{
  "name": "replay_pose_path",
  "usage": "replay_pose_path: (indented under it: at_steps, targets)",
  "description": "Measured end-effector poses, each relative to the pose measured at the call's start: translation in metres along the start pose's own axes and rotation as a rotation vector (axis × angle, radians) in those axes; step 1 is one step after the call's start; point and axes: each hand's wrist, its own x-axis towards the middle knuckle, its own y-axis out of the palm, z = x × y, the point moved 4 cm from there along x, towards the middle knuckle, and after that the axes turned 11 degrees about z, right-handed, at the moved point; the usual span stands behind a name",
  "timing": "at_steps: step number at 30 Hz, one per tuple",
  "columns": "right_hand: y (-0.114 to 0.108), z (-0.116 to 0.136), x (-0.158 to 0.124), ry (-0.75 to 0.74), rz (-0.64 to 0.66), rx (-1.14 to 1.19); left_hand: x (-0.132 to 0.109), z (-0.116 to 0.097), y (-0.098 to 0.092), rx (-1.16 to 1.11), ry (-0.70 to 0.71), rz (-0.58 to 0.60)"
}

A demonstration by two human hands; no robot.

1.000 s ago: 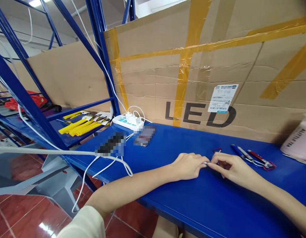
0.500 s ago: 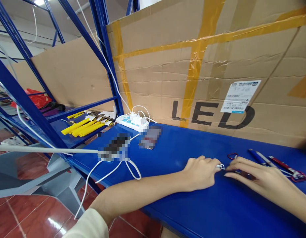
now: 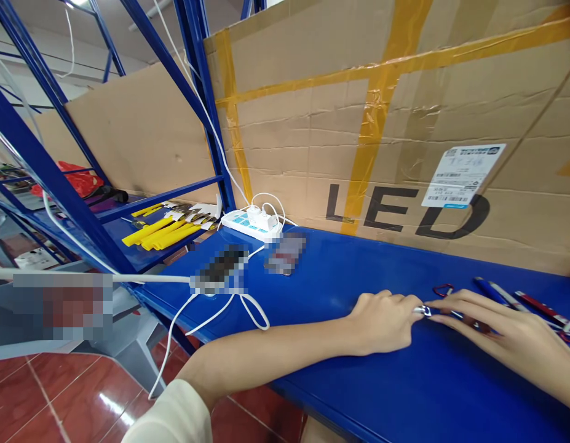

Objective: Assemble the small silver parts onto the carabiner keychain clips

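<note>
My left hand (image 3: 387,323) is closed in a fist low over the blue tabletop (image 3: 331,295). A small silver metal piece (image 3: 423,311) pokes out from its thumb side; whatever else the fist encloses is hidden. From the right, my right hand (image 3: 503,323) meets it, thumb and forefinger pinched at the silver piece's end. Below its fingers a slim dark shiny object shows in part, too hidden to name. A red carabiner (image 3: 443,290) lies just behind the right fingertips. Blue, white and red pens (image 3: 490,290) rest beyond that hand.
A white power strip (image 3: 250,225) with plugs and cables sits at the back left, near two blurred phone-like objects. A cardboard panel (image 3: 294,141) marked LED stands behind. Blue rack posts and yellow-handled tools (image 3: 162,234) are at left, with a grey chair (image 3: 132,344) below.
My right thumb and forefinger have closed onto the silver piece, where a small gap showed before. The whole view has shifted slightly, and a blurred patch now appears over the chair.
</note>
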Motion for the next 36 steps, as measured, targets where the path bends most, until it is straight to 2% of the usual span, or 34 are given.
replay_pose_path:
  at_steps: [7, 11, 17, 21, 26, 32, 36]
  targets:
    - [-0.012, 0.007, 0.005, -0.104, -0.025, -0.023, 0.0, -0.003, 0.003, -0.001, 0.048, 0.03]
    - [-0.011, 0.004, 0.001, -0.141, -0.012, -0.037, 0.002, -0.003, 0.006, -0.017, 0.08, 0.051]
    - [0.0, -0.002, -0.008, -0.047, 0.04, -0.007, 0.001, -0.002, 0.004, -0.063, 0.099, 0.084]
    - [-0.004, 0.002, -0.004, -0.006, 0.058, 0.035, 0.001, -0.002, 0.004, -0.074, 0.1, 0.096]
    - [-0.007, 0.006, 0.0, -0.063, 0.044, 0.066, 0.001, -0.002, 0.004, -0.065, 0.106, 0.094]
    - [-0.001, 0.003, -0.001, 0.035, 0.086, 0.177, 0.0, -0.002, 0.002, -0.031, 0.113, 0.091]
    - [-0.004, 0.006, 0.003, 0.09, 0.105, 0.229, 0.0, 0.0, 0.002, -0.012, 0.122, 0.052]
